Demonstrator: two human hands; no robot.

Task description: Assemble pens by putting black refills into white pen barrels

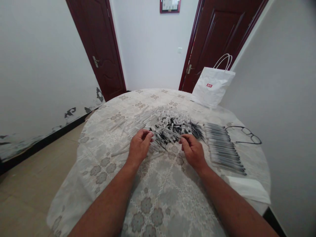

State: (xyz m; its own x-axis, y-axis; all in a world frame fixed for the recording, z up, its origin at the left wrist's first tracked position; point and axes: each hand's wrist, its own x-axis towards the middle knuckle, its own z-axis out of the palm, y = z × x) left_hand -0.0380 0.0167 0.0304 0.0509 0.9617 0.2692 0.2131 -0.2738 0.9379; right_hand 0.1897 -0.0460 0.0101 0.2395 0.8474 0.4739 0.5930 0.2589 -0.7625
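White-and-black small parts [175,119], apparently translucent grey pen-like sticks [223,148], pale tablecloth [170,187] with grey-brown flowers, dark red door [98,42].

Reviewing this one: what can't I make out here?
In the head view:
Wall clock: upper part cut off by the top edge.
Red label on the white bag: print too small.
Bag's contents: hidden by its sides.
Whether the left hand or right hand grips a piece: too small, blurred.
Pile's lower pieces: covered by upper ones.

Soft, diffuse light; far wall [148,46] brightest; shadows faint; doors [98,42] splayed by wide-angle distortion; upper-right corner dark, blurred.
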